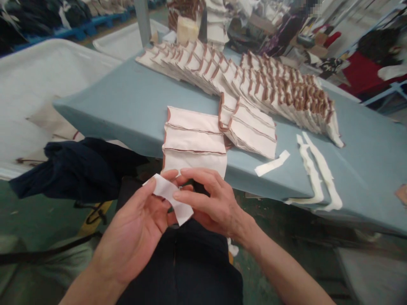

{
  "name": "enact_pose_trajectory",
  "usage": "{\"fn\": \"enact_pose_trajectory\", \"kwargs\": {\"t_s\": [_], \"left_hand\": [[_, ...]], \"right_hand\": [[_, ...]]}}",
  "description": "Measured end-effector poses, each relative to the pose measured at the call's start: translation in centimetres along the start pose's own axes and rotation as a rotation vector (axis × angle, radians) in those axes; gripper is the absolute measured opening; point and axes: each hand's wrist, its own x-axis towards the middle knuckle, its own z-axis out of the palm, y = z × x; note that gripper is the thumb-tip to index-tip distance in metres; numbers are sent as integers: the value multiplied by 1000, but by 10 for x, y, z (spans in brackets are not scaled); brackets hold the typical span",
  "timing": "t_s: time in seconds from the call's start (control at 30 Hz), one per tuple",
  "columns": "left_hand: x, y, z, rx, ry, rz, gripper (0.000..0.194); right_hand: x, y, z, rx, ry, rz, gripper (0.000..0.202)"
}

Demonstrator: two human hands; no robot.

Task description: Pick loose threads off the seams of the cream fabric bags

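Between my two hands, above my lap, is a short white strip [173,198], slightly curved. My left hand [140,216] pinches its upper left end between thumb and fingers. My right hand [211,199] grips it near the middle, with some fingers hidden behind it. Just beyond my hands lies a cream fabric piece [194,137] with brown edging and stitched ridges, partly over the table's near edge. To its right sits a small folded stack of the same cream pieces [252,127]. Another white strip [272,164] rests on the table nearby.
Long overlapping rows of brown-edged cream pieces [235,78] run across the back of the blue-covered table [111,93]. Two long off-white strips [313,169] hang over its front edge. White bins [41,72] and dark cloth [73,167] are at the left. A person is at the far side.
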Motion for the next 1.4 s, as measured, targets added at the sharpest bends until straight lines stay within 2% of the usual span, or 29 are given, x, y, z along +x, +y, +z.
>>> {"fn": "enact_pose_trajectory", "kwargs": {"t_s": [0.1,0.2,0.23,0.3,0.4,0.43,0.57,0.63,0.7,0.8,0.87,1.0,1.1,1.17,1.3,1.4], "left_hand": [[-2,-4,-6,-17,-160,-126,33],[-3,-12,-12,-17,-281,-218,27],[-2,-16,-15,-18,-297,-240,23],[-2,-26,-23,-6,-319,-315,17],[-1,-42,-41,78,-316,-450,37],[-1,-46,-48,122,-297,-479,43],[0,-54,-71,288,-161,-524,53],[0,-55,-77,374,-41,-409,51],[2,-53,-78,502,57,-162,52],[2,-43,-74,664,59,223,54],[2,-31,-70,727,-2,366,52],[-2,-12,-58,1033,-152,477,39],[-6,-6,-49,1253,-214,531,38],[-8,-5,-43,1314,-238,604,39],[-2,-9,-42,1295,-195,668,39],[15,-15,-53,1083,-55,599,34]], "right_hand": [[2,-1,-4,109,-67,-31,15],[1,-10,-4,375,-20,80,23],[0,-13,-4,461,12,160,25],[-2,-21,-3,614,19,412,30],[-3,-30,-3,866,-117,881,43],[-3,-32,-2,942,-148,981,47],[-3,-34,2,1050,-107,1099,56],[-4,-35,4,1075,-100,1132,55],[-4,-37,6,1083,-109,1147,51],[-5,-41,7,1003,-135,1122,40],[-4,-43,6,909,-166,1091,35],[3,-48,-1,698,-292,996,33],[8,-48,-6,556,-388,895,35],[9,-46,-8,492,-437,860,38],[10,-43,-6,540,-461,883,37],[10,-43,-5,600,-353,921,37]]}}
